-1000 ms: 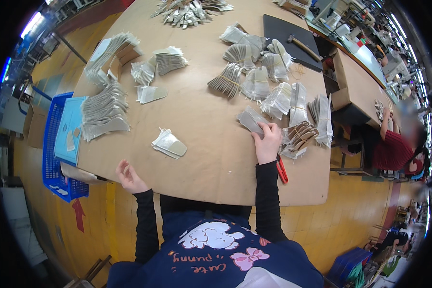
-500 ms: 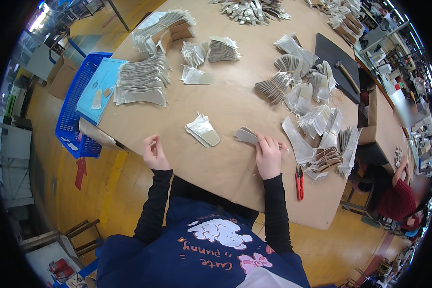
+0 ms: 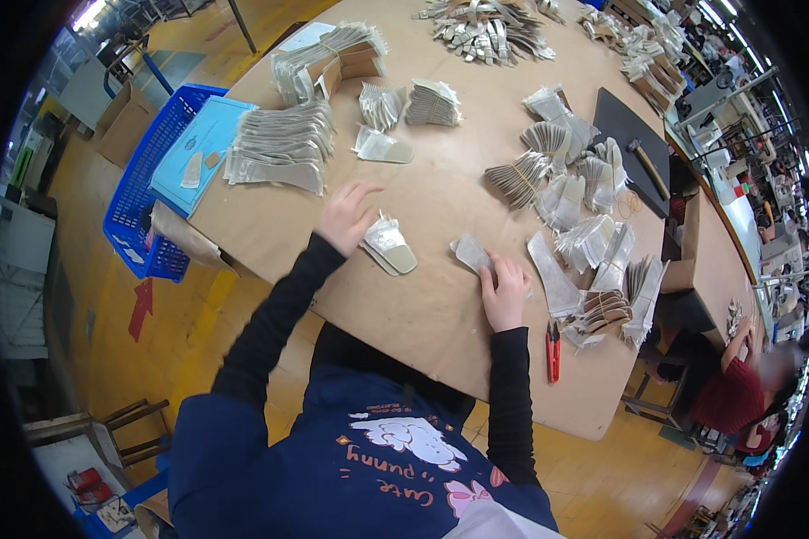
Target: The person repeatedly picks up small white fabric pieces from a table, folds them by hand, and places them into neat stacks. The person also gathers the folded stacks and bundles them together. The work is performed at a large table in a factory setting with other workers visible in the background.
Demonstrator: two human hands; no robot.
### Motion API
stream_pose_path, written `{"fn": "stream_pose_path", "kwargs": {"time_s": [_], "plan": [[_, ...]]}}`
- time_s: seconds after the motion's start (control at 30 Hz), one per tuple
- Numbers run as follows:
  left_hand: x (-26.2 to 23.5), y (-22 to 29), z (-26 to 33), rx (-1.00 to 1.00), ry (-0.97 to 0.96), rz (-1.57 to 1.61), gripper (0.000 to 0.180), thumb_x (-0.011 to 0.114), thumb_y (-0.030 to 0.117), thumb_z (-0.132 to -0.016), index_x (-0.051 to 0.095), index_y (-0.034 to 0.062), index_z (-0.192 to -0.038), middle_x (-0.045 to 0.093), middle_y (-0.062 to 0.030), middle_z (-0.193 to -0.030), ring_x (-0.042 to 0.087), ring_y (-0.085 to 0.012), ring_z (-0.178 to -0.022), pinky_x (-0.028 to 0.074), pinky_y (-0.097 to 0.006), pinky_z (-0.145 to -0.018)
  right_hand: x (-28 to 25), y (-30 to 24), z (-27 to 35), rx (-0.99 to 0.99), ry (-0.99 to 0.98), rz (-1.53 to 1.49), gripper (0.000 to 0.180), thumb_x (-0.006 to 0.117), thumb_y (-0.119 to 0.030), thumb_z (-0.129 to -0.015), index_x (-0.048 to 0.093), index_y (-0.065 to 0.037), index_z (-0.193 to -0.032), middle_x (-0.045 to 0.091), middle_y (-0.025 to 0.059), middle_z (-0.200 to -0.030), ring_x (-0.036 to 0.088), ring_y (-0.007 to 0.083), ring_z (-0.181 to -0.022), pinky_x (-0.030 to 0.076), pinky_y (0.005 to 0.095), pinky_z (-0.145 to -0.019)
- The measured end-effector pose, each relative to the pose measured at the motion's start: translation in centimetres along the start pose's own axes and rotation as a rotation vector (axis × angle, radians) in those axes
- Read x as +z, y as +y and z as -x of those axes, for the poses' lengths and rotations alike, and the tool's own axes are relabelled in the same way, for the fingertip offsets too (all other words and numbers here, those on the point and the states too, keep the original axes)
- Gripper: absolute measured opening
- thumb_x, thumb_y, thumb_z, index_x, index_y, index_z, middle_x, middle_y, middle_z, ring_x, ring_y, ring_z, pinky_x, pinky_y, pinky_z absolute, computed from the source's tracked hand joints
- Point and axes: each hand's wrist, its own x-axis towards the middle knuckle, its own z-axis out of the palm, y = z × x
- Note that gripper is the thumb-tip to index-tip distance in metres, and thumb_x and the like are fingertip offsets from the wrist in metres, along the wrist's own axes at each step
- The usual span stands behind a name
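While seated at a broad tan worktable (image 3: 440,305), a worker sorts flat grey, sole-shaped cut pieces. L hand (image 3: 344,218) is open, fingers spread, reaching over a small stack of grey sole-shaped pieces (image 3: 388,245) just beside it, apparently not gripping yet. R hand (image 3: 505,292) lies curled on the table, fingertips pressing a single flat grey cut piece (image 3: 470,252); whether it's pinched or only held down can't be told. Bundles of like pieces fan out to the right (image 3: 593,242), w/ red-handled snips (image 3: 553,352) near the table edge & a blue plastic crate (image 3: 144,193) at left. Step in hand looks like gathering one piece toward the stack; next move prob. calls for sliding the single piece leftward & squaring it w/ the pile w/o scattering it.
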Motion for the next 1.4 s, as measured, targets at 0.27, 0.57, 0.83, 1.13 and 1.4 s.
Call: {"fn": "stream_pose_path", "kwargs": {"time_s": [0.27, 0.57, 0.83, 1.13, 1.4], "plan": [[3.7, -7.9, -13.2, -0.06, -0.407, -0.344, 0.066, 0.058, -0.001, -0.076, 0.048, 0.0133, -0.14, 0.059, -0.0166, -0.128, 0.055, -0.0376, -0.121, 0.044, -0.045, -0.103, -0.5, 0.0, 0.7, -0.088, -0.01, 0.067, 0.052, 0.077, -0.038, -0.081, 0.066, -0.013, -0.124, 0.063, 0.0064, -0.107, 0.057, 0.0242, -0.107, 0.032, 0.0416, -0.1], [-0.1, -4.4, -8.2, 0.12, -0.247, -0.365, 0.037, 0.072, 0.009, -0.081, 0.061, 0.0132, -0.116, 0.064, -0.0099, -0.106, 0.065, -0.0315, -0.099, 0.052, -0.043, -0.087, -0.2, 1.1, 0.8, 0.057, 0.233, 0.098, 0.047, 0.078, -0.028, -0.081, 0.066, -0.012, -0.124, 0.063, 0.007, -0.113, 0.057, 0.0225, -0.111, 0.03, 0.0417, -0.101], [-2.3, 7.3, 2.8, 0.049, -0.708, 0.754, 0.05, 0.064, 0.001, -0.089, 0.057, 0.0072, -0.139, 0.067, -0.0095, -0.115, 0.065, -0.0198, -0.101, 0.052, -0.034, -0.086, -1.6, 0.2, 0.5, 0.078, 0.426, -0.063, 0.049, 0.081, -0.017, -0.078, 0.065, -0.008, -0.124, 0.066, 0.0058, -0.102, 0.061, 0.0213, -0.093, 0.033, 0.036, -0.095], [1.1, 7.5, 8.2, 0.17, -0.447, 0.457, 0.017, 0.072, 0.009, -0.081, 0.073, 0.0114, -0.098, 0.065, -0.0061, -0.107, 0.061, -0.0275, -0.104, 0.048, -0.038, -0.09, -3.5, -3.1, 5.4, 0.076, 0.41, -0.206, 0.054, 0.082, -0.009, -0.073, 0.065, -0.008, -0.125, 0.064, 0.0076, -0.096, 0.059, 0.0224, -0.091, 0.034, 0.0355, -0.093], [2.2, 7.1, 7.4, -0.035, -0.525, 0.491, 0.007, 0.058, 0.004, -0.093, 0.059, 0.0049, -0.099, 0.066, -0.0085, -0.099, 0.062, -0.0229, -0.098, 0.048, -0.035, -0.086, -6.0, -5.7, 11.5, 0.179, 0.105, -0.145, 0.057, 0.081, -0.01, -0.074, 0.064, -0.008, -0.128, 0.064, 0.0057, -0.101, 0.059, 0.0199, -0.095, 0.03, 0.0348, -0.096]]}}
